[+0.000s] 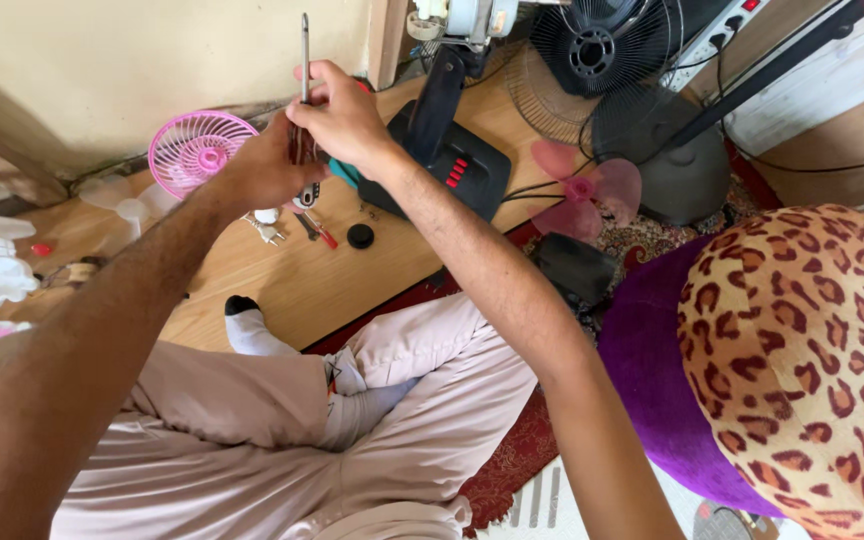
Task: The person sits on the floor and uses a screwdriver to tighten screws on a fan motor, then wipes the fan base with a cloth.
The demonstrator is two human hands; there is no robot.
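While both hands meet at eleven o'clock, the right hand (344,118) pinches a thin metal rod (304,55) upright. The left hand (270,165) curls closed around its lower end, with a pink fan grille (195,150) at its nine o'clock.

Two hands (272,165) (342,115), one metal rod (304,50), one pink fan grille (197,150), one black fan base (452,150), one black cap (360,236).

A thin grey metal rod (304,50) stands upright, raised above the wooden board; its upper end points toward the wall, its lower part is hidden behind the fingers. Below it a small silvery and dark part (304,192) shows; its form is unclear.
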